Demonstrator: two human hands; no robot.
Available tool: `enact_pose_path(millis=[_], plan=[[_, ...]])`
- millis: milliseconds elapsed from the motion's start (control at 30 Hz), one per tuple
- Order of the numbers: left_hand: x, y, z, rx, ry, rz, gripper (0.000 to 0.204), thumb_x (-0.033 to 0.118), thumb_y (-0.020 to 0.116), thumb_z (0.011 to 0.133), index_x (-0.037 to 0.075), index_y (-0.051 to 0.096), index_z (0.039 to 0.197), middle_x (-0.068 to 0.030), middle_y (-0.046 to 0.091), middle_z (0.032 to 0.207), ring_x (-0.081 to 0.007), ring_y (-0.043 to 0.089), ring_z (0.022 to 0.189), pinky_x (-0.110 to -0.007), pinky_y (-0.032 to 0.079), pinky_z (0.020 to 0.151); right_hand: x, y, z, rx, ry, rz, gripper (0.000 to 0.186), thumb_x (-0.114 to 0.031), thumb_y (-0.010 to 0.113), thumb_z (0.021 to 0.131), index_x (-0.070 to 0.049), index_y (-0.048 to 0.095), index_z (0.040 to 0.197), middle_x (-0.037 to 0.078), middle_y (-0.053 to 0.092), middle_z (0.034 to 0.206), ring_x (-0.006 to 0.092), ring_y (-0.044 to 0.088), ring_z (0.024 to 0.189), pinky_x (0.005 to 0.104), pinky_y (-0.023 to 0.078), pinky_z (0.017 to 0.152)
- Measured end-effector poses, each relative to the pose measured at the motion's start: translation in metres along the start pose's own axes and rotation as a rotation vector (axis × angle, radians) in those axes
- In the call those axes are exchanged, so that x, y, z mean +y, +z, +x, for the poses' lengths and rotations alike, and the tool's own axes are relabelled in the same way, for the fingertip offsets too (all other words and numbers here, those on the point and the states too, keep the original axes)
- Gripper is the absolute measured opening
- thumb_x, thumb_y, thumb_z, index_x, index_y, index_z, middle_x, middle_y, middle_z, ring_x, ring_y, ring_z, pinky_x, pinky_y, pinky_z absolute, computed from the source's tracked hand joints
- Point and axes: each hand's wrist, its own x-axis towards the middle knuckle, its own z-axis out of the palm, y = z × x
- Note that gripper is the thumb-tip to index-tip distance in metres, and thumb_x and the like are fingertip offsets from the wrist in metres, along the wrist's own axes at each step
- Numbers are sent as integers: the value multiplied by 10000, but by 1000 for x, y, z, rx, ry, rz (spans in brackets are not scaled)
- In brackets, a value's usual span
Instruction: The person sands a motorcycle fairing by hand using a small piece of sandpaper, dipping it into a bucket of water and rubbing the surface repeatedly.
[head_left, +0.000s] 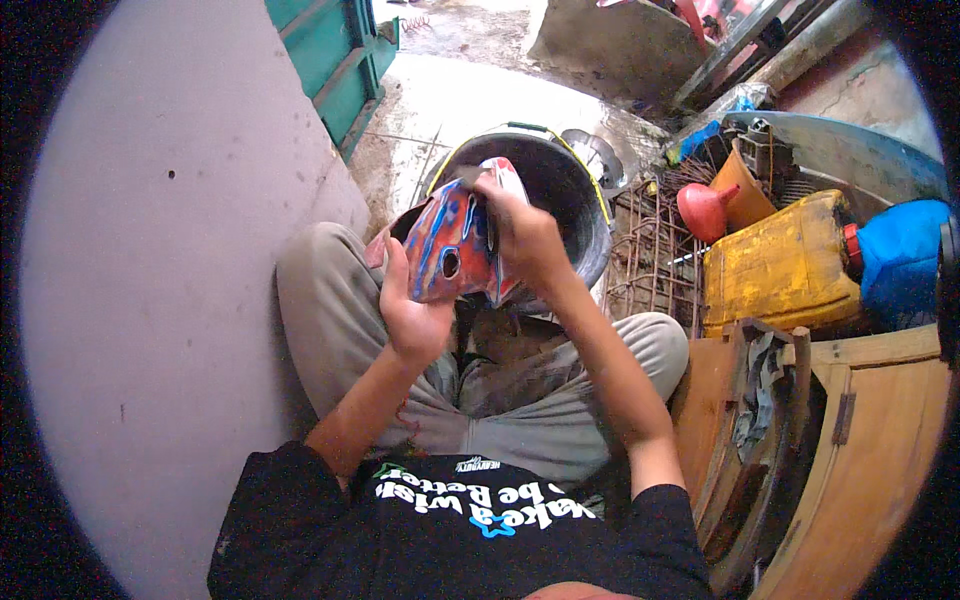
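A red, blue and white painted panel [425, 265] with oval holes is held up over a black bucket [575, 210] between my legs. My left hand [413, 310] supports the panel at its lower left, with the thumb raised along that side. My right hand [525, 240] is closed at the panel’s upper right; its fingertips are partly hidden, and I cannot make out whether a small dark thing is under them. The panel hides part of the bucket’s inside.
A pale wall [170, 300] and green door [330, 70] are on the left. On the right are rusty metal grids [640, 250], a red funnel [705, 210], a yellow jerrycan [775, 275], a blue container [900, 255] and wooden boards [870, 440].
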Motion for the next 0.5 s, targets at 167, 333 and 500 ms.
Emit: enact_pose_path(millis=[167,333,500], plan=[[1,-13,-4,41,22,61,622,545,317,1038,74,484,1408,-114,582,1344,-298,547,1241,-464,416,1069,-31,14,-14,-23,-354,6,431,-52,553,887,-14,571,1316,202,650,1250,310,640,1177,426,512,999],[-1,-8,-2,13,24,54,641,564,331,1027,72,481,1410,-112,557,1382,-301,520,1279,-472,427,1063,-5,6,2,3,60,-5,402,-37,570,874,-19,584,1275,216,638,1236,337,640,1151,399,524,981],[3,-1,-5,2,-17,1,610,526,307,1051,59,492,1396,-93,590,1333,-247,565,1221,-422,451,1030,-11,7,-14,52,-308,-14,376,-47,551,902,-51,603,1274,196,679,1166,318,676,1104,426,542,949]])
